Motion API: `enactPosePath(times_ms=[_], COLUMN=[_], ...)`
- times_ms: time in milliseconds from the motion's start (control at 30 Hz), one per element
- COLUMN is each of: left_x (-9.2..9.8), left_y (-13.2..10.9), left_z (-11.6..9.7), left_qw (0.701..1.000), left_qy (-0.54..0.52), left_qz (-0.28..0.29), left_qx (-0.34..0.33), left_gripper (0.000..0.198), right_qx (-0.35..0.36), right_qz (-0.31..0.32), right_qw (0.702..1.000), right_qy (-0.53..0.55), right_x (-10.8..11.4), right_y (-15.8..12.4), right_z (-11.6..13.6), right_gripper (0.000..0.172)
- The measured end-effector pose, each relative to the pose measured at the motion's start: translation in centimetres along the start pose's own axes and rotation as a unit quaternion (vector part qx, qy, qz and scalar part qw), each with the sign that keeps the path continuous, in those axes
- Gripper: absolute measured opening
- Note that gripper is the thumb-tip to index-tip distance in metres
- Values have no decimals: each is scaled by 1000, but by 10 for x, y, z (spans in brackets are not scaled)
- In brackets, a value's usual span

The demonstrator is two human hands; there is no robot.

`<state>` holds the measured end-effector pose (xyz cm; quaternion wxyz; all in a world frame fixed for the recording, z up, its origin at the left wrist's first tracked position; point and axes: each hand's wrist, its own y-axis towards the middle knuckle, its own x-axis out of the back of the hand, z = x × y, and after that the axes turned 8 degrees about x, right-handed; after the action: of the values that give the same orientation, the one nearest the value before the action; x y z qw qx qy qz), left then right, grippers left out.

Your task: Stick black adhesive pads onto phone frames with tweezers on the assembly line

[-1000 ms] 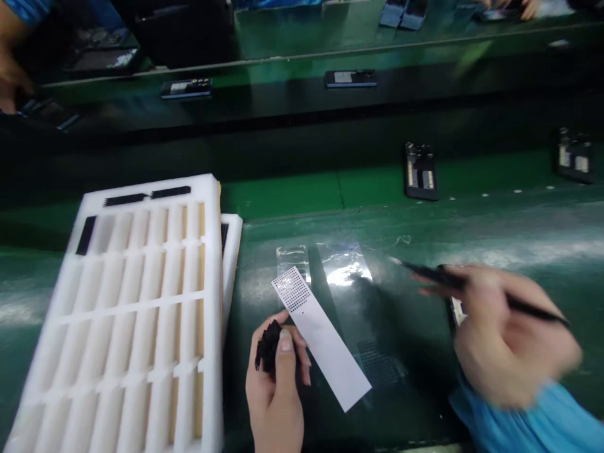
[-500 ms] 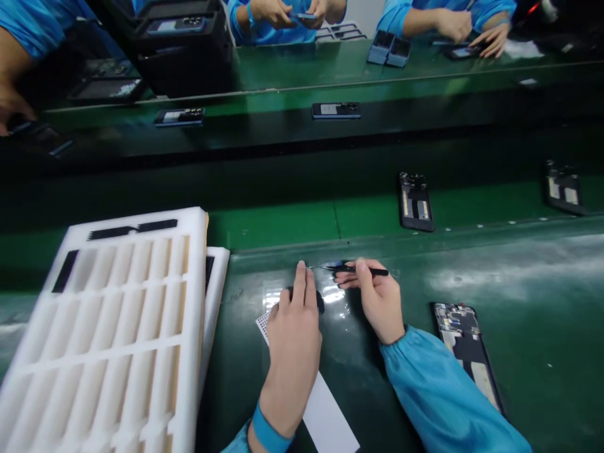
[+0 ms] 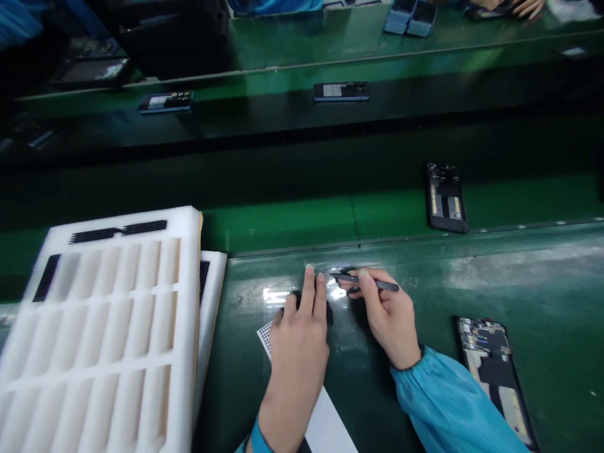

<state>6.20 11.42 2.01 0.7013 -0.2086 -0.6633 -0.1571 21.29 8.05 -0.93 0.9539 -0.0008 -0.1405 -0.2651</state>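
Note:
My left hand [image 3: 299, 349] lies with its fingers stretched out, two fingertips pressing on the shiny green worktop, where a clear film seems to lie. Pinched in my right hand [image 3: 389, 311] is a pair of dark tweezers [image 3: 387, 285], their tips pointing left, close beside the left fingertips. What the tips touch is too small to make out. Under my left hand runs a white strip [image 3: 330, 425], its upper end [image 3: 265, 335] covered with small dark dots. To the right of my right sleeve lies an opened phone [image 3: 495, 377], its inner parts showing.
At the left, white foam trays [image 3: 186, 267] are stacked, with long slots and several black strips [image 3: 117, 231]. Beyond the worktop another opened phone [image 3: 447, 198] lies on a green strip. Two phones [image 3: 166, 102] lie farther back. A co-worker's hand [image 3: 527, 7] shows at the top right.
The view has shifted, so most of the co-workers' arms have left the top of the picture. My right hand still holds the tweezers near my left fingertips, with the tips slightly lower.

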Motion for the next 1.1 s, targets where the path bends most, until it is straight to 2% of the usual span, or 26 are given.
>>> enactPosePath(times_ms=[67,100,133,167,200,267,333,367,400,433,500,567,633,833,967,1100], left_x=[-1,-1,1,3,7,17,30,36,41,46,54,59,61,61,62,61], left_y=[-1,-2,-4,-6,-9,-14,-20,-23,-26,-28,-34,-40,-46,-62,-72,-85], left_z=[0,1,2,3,5,10,16,18,19,20,20,19,19,21,21,20], left_qw=[998,990,970,933,875,715,549,479,421,378,330,313,314,344,362,393], left_qy=[-65,-132,-222,-331,-446,-650,-784,-826,-856,-876,-895,-901,-899,-885,-879,-866], left_qz=[-8,-15,-22,-23,-9,71,171,208,231,241,250,258,272,295,294,296], left_qx=[23,50,92,141,189,247,233,212,192,179,164,153,137,108,96,89], left_gripper=[76,71,63,53,43,31,26,23,19,16,14,16,18,19,20,26], right_qx=[2,3,3,2,1,-7,-11,-6,2,15,44,63,76,146,189,234], right_qz=[2,-3,-10,-17,-27,-30,-15,-7,1,9,23,33,29,35,52,78], right_qw=[1000,1000,1000,1000,999,997,994,993,994,995,997,997,996,988,979,967], right_qy=[2,6,10,16,27,65,106,115,112,97,58,36,29,-48,-57,-65], right_x=[0,0,1,3,6,16,29,35,41,45,49,49,48,53,57,62], right_y=[1,2,2,1,0,-8,-20,-27,-34,-40,-50,-56,-60,-71,-78,-87], right_z=[0,0,2,4,7,18,32,39,45,52,61,68,72,84,91,95], right_gripper=[29,29,30,31,31,30,28,27,25,24,22,21,22,23,22,24])
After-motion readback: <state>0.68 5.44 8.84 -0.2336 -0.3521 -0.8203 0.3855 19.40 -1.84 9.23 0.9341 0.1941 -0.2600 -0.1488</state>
